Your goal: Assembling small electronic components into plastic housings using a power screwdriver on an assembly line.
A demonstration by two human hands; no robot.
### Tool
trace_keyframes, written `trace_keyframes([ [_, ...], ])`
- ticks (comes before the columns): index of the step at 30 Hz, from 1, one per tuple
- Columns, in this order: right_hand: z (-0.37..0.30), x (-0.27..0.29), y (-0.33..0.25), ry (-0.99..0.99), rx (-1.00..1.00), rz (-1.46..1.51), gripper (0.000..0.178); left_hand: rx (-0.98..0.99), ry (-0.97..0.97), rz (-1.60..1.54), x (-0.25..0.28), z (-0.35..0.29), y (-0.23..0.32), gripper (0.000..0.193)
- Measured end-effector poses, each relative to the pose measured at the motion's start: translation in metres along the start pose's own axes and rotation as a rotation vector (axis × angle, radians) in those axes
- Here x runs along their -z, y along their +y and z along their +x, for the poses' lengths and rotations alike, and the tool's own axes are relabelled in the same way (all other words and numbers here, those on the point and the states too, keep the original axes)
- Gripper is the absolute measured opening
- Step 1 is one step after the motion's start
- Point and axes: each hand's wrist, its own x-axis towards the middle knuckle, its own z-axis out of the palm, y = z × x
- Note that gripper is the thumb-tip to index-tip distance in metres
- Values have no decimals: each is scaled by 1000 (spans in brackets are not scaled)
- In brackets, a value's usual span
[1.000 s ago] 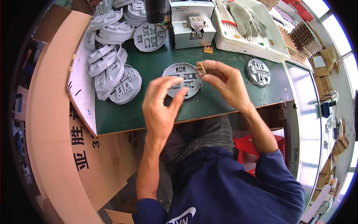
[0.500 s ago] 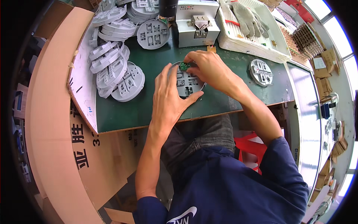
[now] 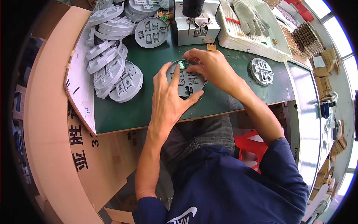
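On the green table in front of me lies a round grey plastic housing [image 3: 189, 80] with moulded slots and pockets. My left hand [image 3: 166, 95] is closed round its left side, the thumb on the near edge and the fingertips towards the far edge. A small green circuit board [image 3: 182, 64] sits at the housing's far end. My right hand [image 3: 213, 68] reaches in from the right, index finger and thumb curled about the board's right side. Those fingertips partly hide the board, so its exact seating cannot be seen.
Several similar grey housings [image 3: 108, 67] are stacked at the left, with one more housing [image 3: 151, 32] behind. A screw-feeder box [image 3: 197, 35] stands under a hanging black screwdriver [image 3: 192, 8]. A white tray [image 3: 253, 48] holds gloves [image 3: 249, 20]. Another filled disc [image 3: 261, 71] lies right.
The circuit board now shows a brighter, flatter face at the housing's far end. My fingers have shifted slightly. The hanging screwdriver has come further into view as the view moved a little.
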Motion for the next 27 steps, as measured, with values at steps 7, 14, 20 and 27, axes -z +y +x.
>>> trace_keyframes([
  [7, -12, -9, 11, 62, 177, -86, 22, -15, 2, 43, 0, 1, 1, 83],
  [14, -14, 4, 10, 31, 328, -260, 32, -49, 22, 107, 0, -1, -2, 81],
  [20, 90, 49, -46, 472, 294, 499, 58, -56, 21, 97, -5, -1, -6, 83],
  [27, 149, 92, -81, 136, 360, 795, 60, -34, -15, 65, -3, 0, -3, 86],
])
